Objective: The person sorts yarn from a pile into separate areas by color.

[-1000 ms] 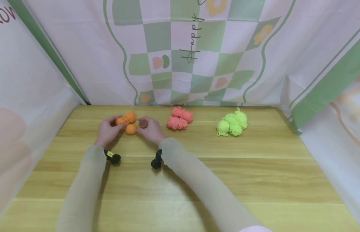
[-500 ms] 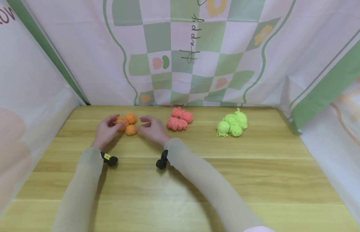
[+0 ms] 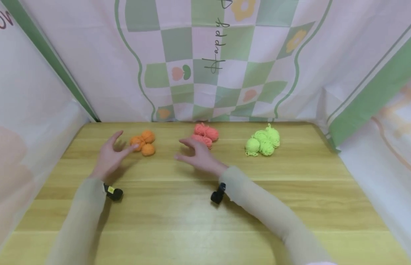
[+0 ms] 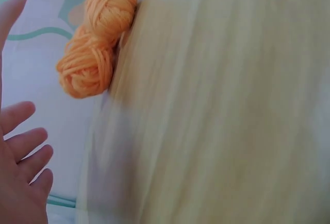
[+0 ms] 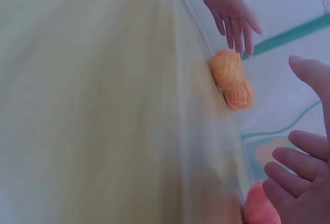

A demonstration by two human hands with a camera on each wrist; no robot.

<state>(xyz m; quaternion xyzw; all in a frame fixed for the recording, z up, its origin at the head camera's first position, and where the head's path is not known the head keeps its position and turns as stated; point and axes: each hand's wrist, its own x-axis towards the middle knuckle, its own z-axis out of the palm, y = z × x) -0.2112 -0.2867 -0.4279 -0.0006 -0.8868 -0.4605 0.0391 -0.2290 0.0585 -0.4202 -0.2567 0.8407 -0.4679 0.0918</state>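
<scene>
Three orange yarn balls [image 3: 147,149] sit grouped on the wooden table at the left of the head view; the left wrist view shows orange yarn [image 4: 85,69] past the fingers. My left hand [image 3: 109,156] is spread just left of them, its thumb tip overlapping the nearest ball in the head view. To their right, my right hand [image 3: 202,156] hovers with fingers apart and nothing held. It partly covers the coral-pink yarn balls [image 3: 207,132] behind it. In the right wrist view its fingers [image 5: 299,163] are loosely extended.
Several lime-green yarn balls [image 3: 263,141] are clustered at the back right of the table [image 3: 192,221]. A checkered cloth [image 3: 208,73] hangs right behind the table's far edge, and light cloths flank both sides.
Both hands have drawn apart from the orange yarn balls. The left moved left and nearer the body, the right moved right toward the pink yarn. The orange balls stay grouped.
</scene>
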